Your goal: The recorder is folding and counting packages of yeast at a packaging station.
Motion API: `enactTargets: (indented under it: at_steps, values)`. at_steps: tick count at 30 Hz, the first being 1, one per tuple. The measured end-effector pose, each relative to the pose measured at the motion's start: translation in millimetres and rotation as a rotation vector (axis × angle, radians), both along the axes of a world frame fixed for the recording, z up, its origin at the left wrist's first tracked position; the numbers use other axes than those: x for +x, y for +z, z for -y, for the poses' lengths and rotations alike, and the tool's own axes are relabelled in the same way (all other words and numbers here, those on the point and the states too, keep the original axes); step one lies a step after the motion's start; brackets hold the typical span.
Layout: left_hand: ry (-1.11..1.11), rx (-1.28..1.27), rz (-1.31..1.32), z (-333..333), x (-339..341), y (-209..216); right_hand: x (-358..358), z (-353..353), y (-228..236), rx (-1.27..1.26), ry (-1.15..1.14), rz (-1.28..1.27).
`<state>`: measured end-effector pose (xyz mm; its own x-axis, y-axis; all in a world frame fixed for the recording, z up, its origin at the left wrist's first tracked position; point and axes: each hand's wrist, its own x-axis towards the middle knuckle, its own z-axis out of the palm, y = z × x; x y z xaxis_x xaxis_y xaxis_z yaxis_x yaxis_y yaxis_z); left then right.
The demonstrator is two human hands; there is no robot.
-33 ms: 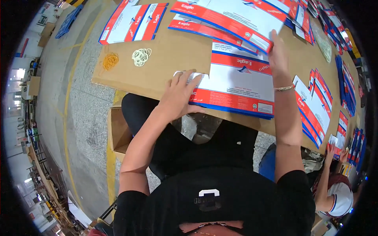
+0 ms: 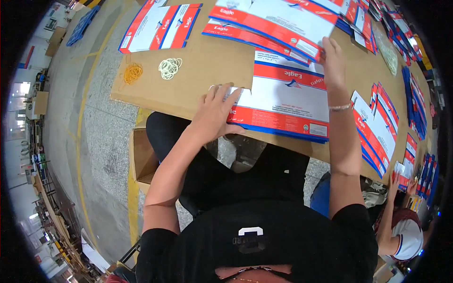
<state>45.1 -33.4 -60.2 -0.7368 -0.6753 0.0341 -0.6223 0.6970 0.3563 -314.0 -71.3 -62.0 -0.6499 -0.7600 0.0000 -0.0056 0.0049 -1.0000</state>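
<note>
A stack of flat printed cartons (image 2: 288, 101), white, red and blue, lies at the table's near edge in front of me. My left hand (image 2: 218, 111) grips its left end, fingers bent over the top and thumb along the front edge. Beyond the stack, another flat carton (image 2: 278, 21) of the same print lies slanted over more cartons (image 2: 236, 32). My right hand (image 2: 333, 61) is closed on the near right corner of that slanted carton; the thumb is partly hidden. My right forearm passes beside the near stack's right end.
Orange rubber bands (image 2: 133, 74) and pale rubber bands (image 2: 170, 69) lie on the brown table (image 2: 207, 70). More flat cartons (image 2: 163, 26) are at the far left and others (image 2: 377, 127) at the right. A co-worker's hands (image 2: 395, 184) handle cartons at the far right.
The slanted carton has shifted slightly away from me, its near corner higher in the view. My right hand has moved a little with it; my left hand has stayed in place.
</note>
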Motion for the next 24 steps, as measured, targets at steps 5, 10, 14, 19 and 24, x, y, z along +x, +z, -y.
enactTargets:
  at_steps: [5,10,14,19,24]
  values:
    - [0.016,0.129,0.087,18.3,-4.4,-3.0,19.0,-76.8,-25.5,0.113,0.093,-0.995]
    - [0.005,0.131,0.196,22.7,-16.2,19.2,23.9,-159.4,-22.6,0.440,0.256,-0.893]
    - [-0.016,0.102,0.230,24.3,-18.1,19.0,46.0,-178.0,-9.9,0.424,0.355,-0.917]
    - [-0.002,0.091,0.151,18.3,-16.1,21.1,56.0,-183.9,-6.3,0.405,0.270,-0.897]
    - [0.001,0.060,0.039,11.2,-16.2,31.1,42.0,-187.3,-2.0,0.369,0.327,-0.584]
